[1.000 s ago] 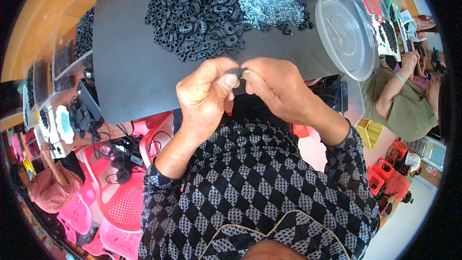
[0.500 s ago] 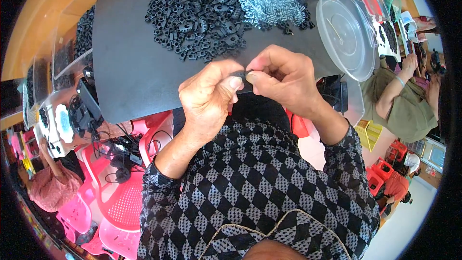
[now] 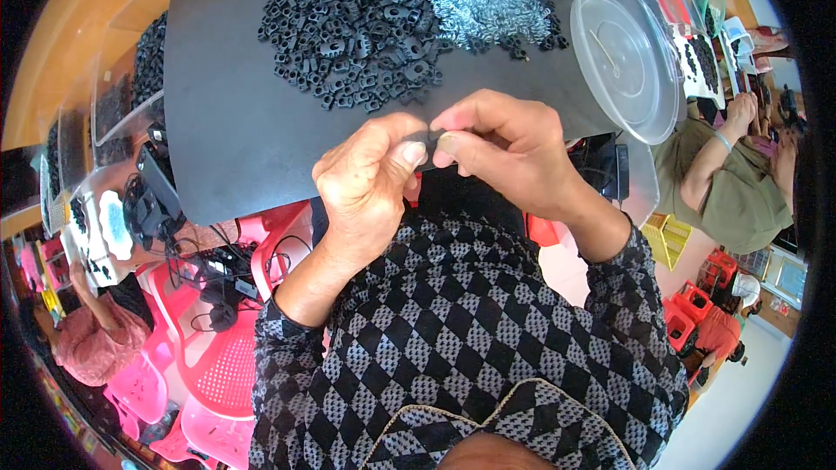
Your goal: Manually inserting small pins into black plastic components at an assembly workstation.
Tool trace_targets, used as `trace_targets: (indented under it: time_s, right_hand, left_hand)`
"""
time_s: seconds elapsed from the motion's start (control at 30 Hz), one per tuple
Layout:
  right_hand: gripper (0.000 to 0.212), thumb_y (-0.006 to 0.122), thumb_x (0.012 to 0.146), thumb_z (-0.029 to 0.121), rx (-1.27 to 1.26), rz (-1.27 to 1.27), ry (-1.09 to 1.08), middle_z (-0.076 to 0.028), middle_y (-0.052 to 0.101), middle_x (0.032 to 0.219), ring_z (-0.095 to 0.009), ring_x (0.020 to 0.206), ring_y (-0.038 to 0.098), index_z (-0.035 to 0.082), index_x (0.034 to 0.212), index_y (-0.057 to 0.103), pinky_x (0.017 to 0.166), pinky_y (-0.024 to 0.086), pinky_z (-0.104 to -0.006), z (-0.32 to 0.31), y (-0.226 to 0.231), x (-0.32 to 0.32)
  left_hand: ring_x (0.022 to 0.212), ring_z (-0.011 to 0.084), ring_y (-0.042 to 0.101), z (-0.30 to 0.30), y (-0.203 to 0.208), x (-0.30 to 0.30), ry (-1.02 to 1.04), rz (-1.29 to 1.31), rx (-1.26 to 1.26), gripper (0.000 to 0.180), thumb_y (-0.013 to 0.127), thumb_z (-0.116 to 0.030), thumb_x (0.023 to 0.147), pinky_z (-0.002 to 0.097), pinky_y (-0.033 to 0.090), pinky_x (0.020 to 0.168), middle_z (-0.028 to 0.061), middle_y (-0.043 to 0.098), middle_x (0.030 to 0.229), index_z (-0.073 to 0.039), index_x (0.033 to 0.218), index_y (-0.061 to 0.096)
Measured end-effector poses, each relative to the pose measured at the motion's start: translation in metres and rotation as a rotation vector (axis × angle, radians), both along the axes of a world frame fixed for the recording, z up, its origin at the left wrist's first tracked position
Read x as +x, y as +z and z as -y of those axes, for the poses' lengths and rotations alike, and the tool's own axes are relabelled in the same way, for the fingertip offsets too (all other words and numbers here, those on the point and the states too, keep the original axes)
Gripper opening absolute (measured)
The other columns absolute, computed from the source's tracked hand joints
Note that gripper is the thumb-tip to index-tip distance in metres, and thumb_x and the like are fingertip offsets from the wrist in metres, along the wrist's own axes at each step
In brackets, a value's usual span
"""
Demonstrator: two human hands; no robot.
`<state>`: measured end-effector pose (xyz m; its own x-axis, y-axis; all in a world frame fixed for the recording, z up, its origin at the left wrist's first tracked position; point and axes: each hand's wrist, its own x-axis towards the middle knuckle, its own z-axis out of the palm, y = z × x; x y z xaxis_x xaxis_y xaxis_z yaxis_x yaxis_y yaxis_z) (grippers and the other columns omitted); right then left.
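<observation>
Over the table's near edge, my left hand (image 3: 361, 183) pinches a small black plastic part (image 3: 433, 135) between thumb and forefinger. My right hand (image 3: 518, 152) meets it from the other side, thumb and forefinger closed on the same part. The fingertips cover most of it, so its exact shape is hidden. Beyond my hands lies a big heap of small black plastic pieces (image 3: 357, 30) with oval openings, like cord locks. A pile of small silvery coiled pieces (image 3: 489, 4), like springs, sits against the heap's right side.
A round clear plastic lid (image 3: 627, 91) lies at the right of the dark table (image 3: 226, 122), with a thin stick on it. Clear bins (image 3: 113, 104) of black parts stand at the left. Pink chairs (image 3: 218, 348) and cables are lower left; other people sit on both sides.
Both hands have shifted slightly left together, still pinching the small black part. The fingertips have turned a little around it. The heaps look the same.
</observation>
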<state>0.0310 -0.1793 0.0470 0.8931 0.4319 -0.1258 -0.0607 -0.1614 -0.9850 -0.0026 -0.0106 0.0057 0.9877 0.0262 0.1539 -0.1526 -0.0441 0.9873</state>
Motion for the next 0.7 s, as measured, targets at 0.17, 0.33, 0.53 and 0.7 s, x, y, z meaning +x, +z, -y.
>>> trace_targets:
  time_s: [0.17,0.33,0.53,0.7]
  right_hand:
    - [0.009,0.062,0.086,-0.001,-0.015,0.017,-0.051,-0.004,0.066,0.081,-0.006,0.071,0.062,-0.002,0.094,0.063,0.061,0.050,-0.0191,-0.002,0.000,-0.004]
    - [0.010,0.064,0.083,-0.003,-0.137,0.217,-0.114,-0.004,0.066,0.079,-0.006,0.069,0.063,-0.001,0.093,0.062,0.058,0.050,-0.0199,-0.013,-0.009,-0.009]
    - [0.012,0.067,0.079,-0.002,-0.192,0.485,-0.201,-0.001,0.063,0.072,-0.002,0.061,0.057,0.001,0.089,0.061,0.053,0.046,-0.0190,-0.019,-0.014,-0.008]
    - [0.011,0.067,0.079,-0.002,-0.160,0.446,-0.214,0.000,0.064,0.072,-0.002,0.060,0.056,0.002,0.088,0.062,0.053,0.045,-0.0189,-0.016,-0.017,-0.008]
  left_hand:
    - [0.058,0.0058,0.055,0.001,0.003,-0.001,0.009,0.020,-0.007,0.011,0.065,0.000,0.085,0.0184,0.045,0.051,0.0028,0.066,0.076,0.003,0.096,0.066]
    - [0.056,0.0056,0.055,0.002,-0.003,0.001,0.128,0.161,0.135,0.012,0.067,0.001,0.084,0.0185,0.045,0.050,0.0016,0.065,0.073,0.002,0.095,0.067]
    - [0.053,0.0230,0.057,0.009,-0.003,0.005,0.255,0.291,0.232,0.012,0.067,0.006,0.076,0.0324,0.045,0.050,0.0100,0.060,0.067,0.000,0.085,0.063]
    - [0.053,0.0227,0.058,0.012,-0.004,0.006,0.241,0.301,0.280,0.012,0.067,0.006,0.076,0.0325,0.044,0.049,0.0104,0.059,0.066,-0.001,0.086,0.063]
